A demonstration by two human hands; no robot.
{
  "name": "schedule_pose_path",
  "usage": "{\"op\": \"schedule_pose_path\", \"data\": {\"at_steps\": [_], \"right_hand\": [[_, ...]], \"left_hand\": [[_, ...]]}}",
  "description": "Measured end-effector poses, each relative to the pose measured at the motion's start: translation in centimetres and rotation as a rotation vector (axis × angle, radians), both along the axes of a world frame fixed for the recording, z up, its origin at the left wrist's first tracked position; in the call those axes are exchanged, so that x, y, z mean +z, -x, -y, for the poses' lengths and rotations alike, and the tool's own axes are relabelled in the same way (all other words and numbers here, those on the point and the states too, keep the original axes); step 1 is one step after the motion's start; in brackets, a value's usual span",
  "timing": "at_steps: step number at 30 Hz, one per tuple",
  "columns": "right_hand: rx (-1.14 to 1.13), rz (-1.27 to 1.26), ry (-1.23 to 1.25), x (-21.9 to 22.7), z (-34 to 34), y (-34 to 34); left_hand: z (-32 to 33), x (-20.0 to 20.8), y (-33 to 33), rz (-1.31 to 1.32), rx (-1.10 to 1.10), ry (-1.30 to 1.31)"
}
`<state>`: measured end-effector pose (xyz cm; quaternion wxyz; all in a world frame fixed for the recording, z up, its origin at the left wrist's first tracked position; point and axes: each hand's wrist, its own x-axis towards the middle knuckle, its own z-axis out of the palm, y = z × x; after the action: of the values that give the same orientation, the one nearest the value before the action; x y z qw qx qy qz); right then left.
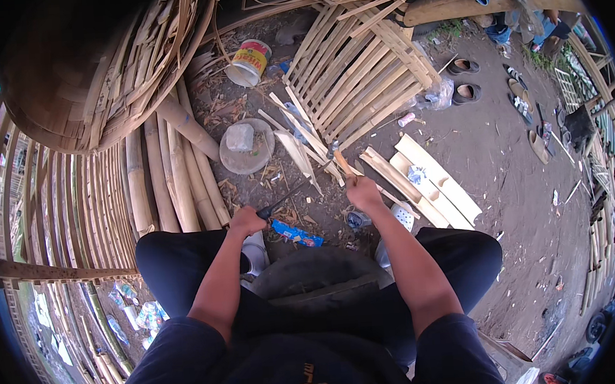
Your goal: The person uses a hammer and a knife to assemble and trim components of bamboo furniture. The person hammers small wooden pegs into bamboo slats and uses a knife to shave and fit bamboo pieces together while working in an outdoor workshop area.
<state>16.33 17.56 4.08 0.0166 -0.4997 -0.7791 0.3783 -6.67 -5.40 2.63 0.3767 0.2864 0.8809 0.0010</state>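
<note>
My left hand (pixel 247 221) is closed round the dark handle of a long, narrow-bladed knife (pixel 288 197), which slants up and away to the right. In my right hand (pixel 363 192) is a hammer (pixel 343 164) with a wooden handle, its head pointing away from me. The hammer head is close to pale split bamboo strips (pixel 306 139) lying on the ground. A blue wrapper (pixel 297 233) lies between my feet, below the knife. Split bamboo halves (pixel 430 177) rest to the right of my right hand.
A round slab (pixel 226 163) bears a grey block (pixel 239 137). Behind it lies a white, yellow and red bucket (pixel 249 63). Bamboo poles (pixel 157 173) and a slatted bamboo frame (pixel 69 206) flank my left. A slatted bamboo panel (pixel 370 68) stands ahead; shoes (pixel 466 93) lie far right.
</note>
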Motion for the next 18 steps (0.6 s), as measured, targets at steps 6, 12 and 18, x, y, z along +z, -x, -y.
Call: {"op": "schedule_pose_path", "data": {"at_steps": [6,12,18], "right_hand": [[0.095,0.039,-0.065,-3.6,3.4,0.9],[0.040,-0.093,-0.290,-2.0,2.7,0.1],[-0.145,-0.605,-0.496,3.1,2.7,2.1]], "left_hand": [[-0.1,0.1,-1.1,0.005,0.063,0.022],[-1.1,0.1,-1.4,-0.005,0.063,0.032],[-0.7,-1.0,-0.9,0.016,0.061,0.012]]}}
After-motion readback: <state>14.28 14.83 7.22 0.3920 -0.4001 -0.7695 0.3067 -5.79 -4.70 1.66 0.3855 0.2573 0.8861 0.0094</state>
